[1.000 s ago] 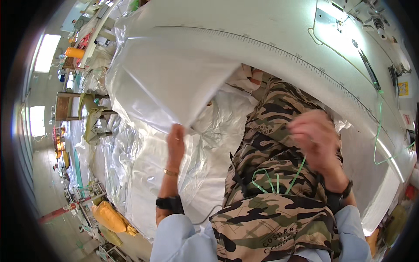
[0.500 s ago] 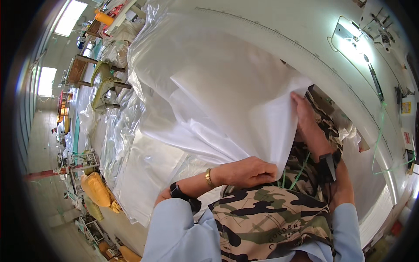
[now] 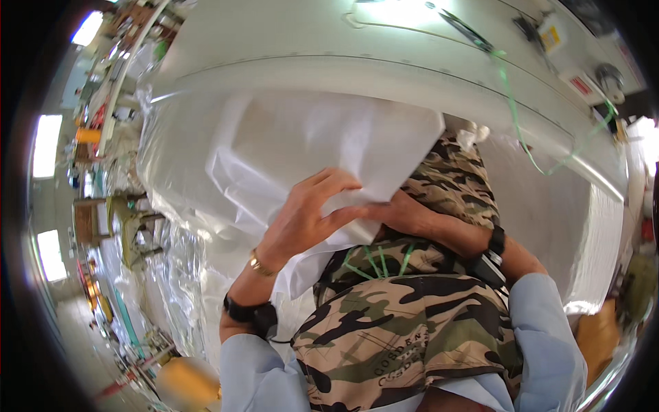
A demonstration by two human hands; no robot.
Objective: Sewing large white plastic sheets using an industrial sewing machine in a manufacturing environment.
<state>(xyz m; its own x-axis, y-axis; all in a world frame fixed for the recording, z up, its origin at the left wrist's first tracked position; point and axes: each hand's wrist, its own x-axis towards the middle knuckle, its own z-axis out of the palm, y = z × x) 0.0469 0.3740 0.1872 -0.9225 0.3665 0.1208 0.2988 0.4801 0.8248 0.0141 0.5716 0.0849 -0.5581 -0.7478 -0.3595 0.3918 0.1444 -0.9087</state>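
A thin, glossy white sheet (image 3: 309, 130) is draped over my lap and hangs from the table's near edge, with soft folds toward the left. Over its lower part, my left hand (image 3: 305, 213) has its thumb and fingers apart. My right hand (image 3: 405, 213) is at the sheet's right edge, next to the left thumb; its fingertips are hidden, so its grip cannot be made out. Under the sheet's lower right edge lies a camouflage apron (image 3: 405, 336) over my lap. Green strands (image 3: 381, 261) fan out across the apron.
A long pale worktable (image 3: 274, 41) with a ruler strip crosses the far side. Dark scissors (image 3: 467, 31) lie on it, and a green cord (image 3: 511, 103) trails over its edge. Clear plastic film (image 3: 182, 254) is heaped at left, beyond which stands a wooden stool (image 3: 130, 230).
My left hand has risen from the sheet's lower corner and opened. My right hand has moved down and left toward it. The view has swung right, showing the table more level.
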